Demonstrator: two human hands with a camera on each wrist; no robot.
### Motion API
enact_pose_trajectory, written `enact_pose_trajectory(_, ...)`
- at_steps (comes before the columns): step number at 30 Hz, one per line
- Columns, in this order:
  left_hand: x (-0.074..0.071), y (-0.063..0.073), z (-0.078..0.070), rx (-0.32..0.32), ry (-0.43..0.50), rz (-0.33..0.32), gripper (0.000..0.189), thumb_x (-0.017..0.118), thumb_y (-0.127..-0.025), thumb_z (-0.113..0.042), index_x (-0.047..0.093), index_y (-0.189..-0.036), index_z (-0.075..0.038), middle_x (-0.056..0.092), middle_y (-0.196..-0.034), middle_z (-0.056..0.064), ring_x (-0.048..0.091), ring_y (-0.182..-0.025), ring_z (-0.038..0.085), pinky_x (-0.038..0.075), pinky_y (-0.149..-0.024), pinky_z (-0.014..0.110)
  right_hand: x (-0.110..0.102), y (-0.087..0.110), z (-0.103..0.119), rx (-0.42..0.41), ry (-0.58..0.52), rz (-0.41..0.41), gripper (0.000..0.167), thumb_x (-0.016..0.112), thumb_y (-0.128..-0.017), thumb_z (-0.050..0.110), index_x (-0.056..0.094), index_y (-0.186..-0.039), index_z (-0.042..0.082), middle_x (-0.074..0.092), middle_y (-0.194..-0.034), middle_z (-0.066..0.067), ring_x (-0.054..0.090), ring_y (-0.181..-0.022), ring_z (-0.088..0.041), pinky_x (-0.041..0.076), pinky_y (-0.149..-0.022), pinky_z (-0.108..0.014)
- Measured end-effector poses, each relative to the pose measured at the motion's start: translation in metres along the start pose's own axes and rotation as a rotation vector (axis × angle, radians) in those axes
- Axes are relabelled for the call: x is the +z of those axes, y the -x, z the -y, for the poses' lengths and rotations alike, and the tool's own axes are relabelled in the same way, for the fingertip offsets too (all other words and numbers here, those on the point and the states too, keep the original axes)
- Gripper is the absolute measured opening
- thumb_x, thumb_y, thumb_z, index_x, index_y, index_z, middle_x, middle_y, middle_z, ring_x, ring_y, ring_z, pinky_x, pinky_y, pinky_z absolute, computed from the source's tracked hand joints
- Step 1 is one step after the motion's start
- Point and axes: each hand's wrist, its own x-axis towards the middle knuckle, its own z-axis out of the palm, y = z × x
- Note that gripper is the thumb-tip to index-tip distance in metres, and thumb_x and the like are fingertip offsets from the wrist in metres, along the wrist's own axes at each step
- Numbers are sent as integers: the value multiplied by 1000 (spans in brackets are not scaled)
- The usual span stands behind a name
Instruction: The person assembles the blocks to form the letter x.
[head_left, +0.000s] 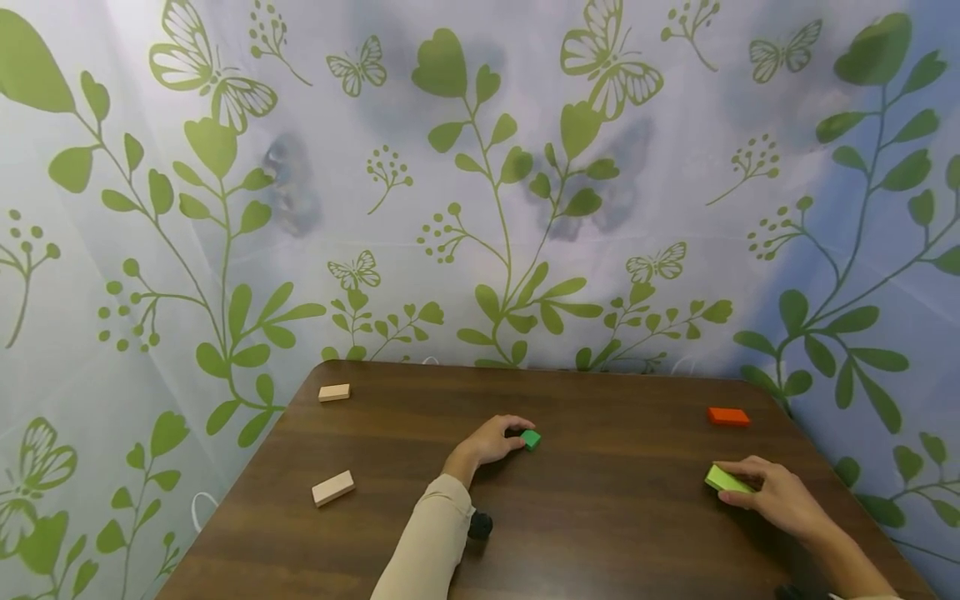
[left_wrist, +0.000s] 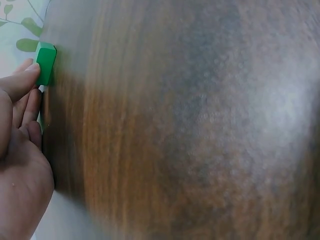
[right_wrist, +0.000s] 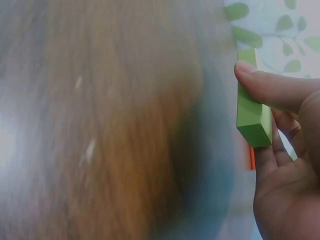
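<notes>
Green block (head_left: 531, 440) and lime block (head_left: 724, 479) are each held in a hand: the left hand (head_left: 493, 442) pinches the green one between thumb and fingers over the middle of the bench (head_left: 600, 525), while the right hand (head_left: 780, 497) grips the lime one the same way toward the bench's right side, though whether either block touches the wood I cannot tell. Beyond the right hand, near the far right corner, lies an orange-red block (head_left: 728, 417). Well to the left of the left hand lie two pale blocks, one near the far left corner (head_left: 334, 392) and the other nearer the viewer (head_left: 333, 489).
</notes>
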Motion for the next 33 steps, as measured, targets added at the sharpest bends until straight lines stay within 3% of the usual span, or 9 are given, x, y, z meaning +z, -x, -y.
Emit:
enact_pose_trajectory(8, -1, 0, 0, -5, -6, 3, 34, 64, -103, -8, 67, -137, -10, 61, -135, 8, 51, -132, 31, 41, -108, 48, 11, -20, 24, -4, -71, 20, 60, 86, -87, 31, 68, -132, -3, 67, -112, -9, 62, -95, -23, 50, -71, -33)
enact_pose_trajectory(26, 0, 1, 0, -1, -17, 4, 33, 64, -103, -8, 67, -137, -11, 61, -135, 9, 51, -132, 32, 41, -108, 50, 46, -55, 77, -157, -195, 60, 51, 86, -87, 20, 70, -129, -3, 64, -100, -1, 62, -87, -19, 51, -66, -31)
enact_pose_trajectory(33, -2, 1, -1, 16, -25, 17, 34, 64, -104, -8, 66, -137, -9, 61, -134, 10, 51, -132, 33, 40, -109, 51, 61, -62, 93, -167, -212, 62, 50, 87, -86, 19, 71, -129, -2, 64, -98, 0, 62, -87, -19, 50, -65, -31)
